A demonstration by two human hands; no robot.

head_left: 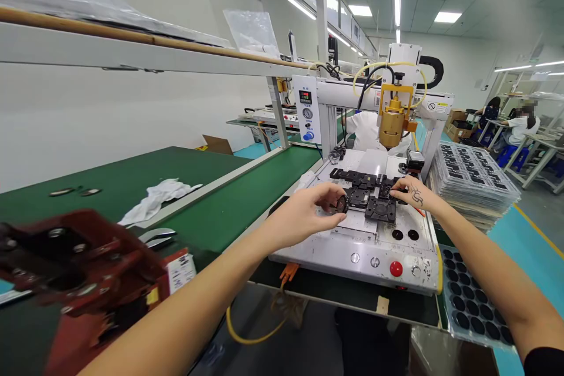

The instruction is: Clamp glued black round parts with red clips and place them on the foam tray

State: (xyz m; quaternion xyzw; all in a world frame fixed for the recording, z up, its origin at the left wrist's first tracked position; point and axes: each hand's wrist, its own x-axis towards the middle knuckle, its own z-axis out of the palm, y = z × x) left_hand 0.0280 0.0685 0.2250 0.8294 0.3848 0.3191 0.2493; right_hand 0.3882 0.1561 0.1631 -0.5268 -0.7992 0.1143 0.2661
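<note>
My left hand [321,208] pinches a small round black part [341,204] between thumb and fingers, in front of the black fixture's left side. Over the fixture's right side is my right hand [413,192], its fingertips closed together at the black blocks; what they grip, if anything, is too small to make out. The black fixture blocks [380,210] lie on the white bed of a bench-top machine [317,247]. Above them hangs the machine's brass-coloured head [392,123], apart from both hands.
A red hand press [110,270] stands at the near left. Right of the machine are stacked clear trays [473,173] and a tray of round black discs [471,299]. A white cloth [156,197] lies on the green table. A red button [396,269] is on the machine's front. People sit far right.
</note>
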